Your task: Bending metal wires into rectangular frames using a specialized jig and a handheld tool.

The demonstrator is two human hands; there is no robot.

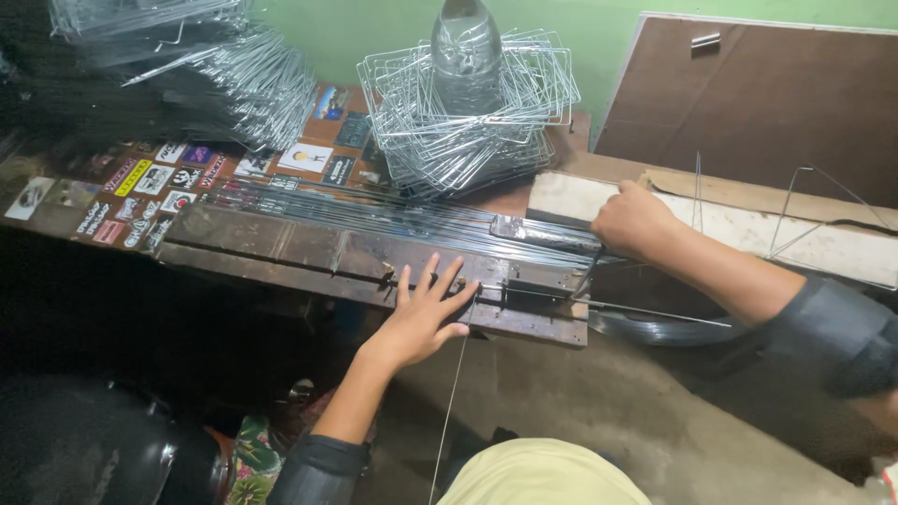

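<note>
A thin steel wire (453, 393) ran from the lower edge of the view up to the front of a long metal bending jig (374, 266), where it met the jig just beside the left hand (421, 318). That hand lay flat on the jig's front edge with its fingers spread wide, pressing down and gripping nothing. The right hand (631, 220) was closed in a fist around a lever handle (591, 269) at the jig's right end (the handle itself was mostly hidden under the fist). A straight rod (645, 311) stuck out to the right from the jig. Along the jig's top lay a bundle of straight wires (393, 217). Behind it, on the sticker-covered workbench (140, 187), stood a stack of bent wire frames (468, 122) with a clear plastic bottle (465, 51) rising from its middle. More wire frames (224, 75) were piled at the far left.
</note>
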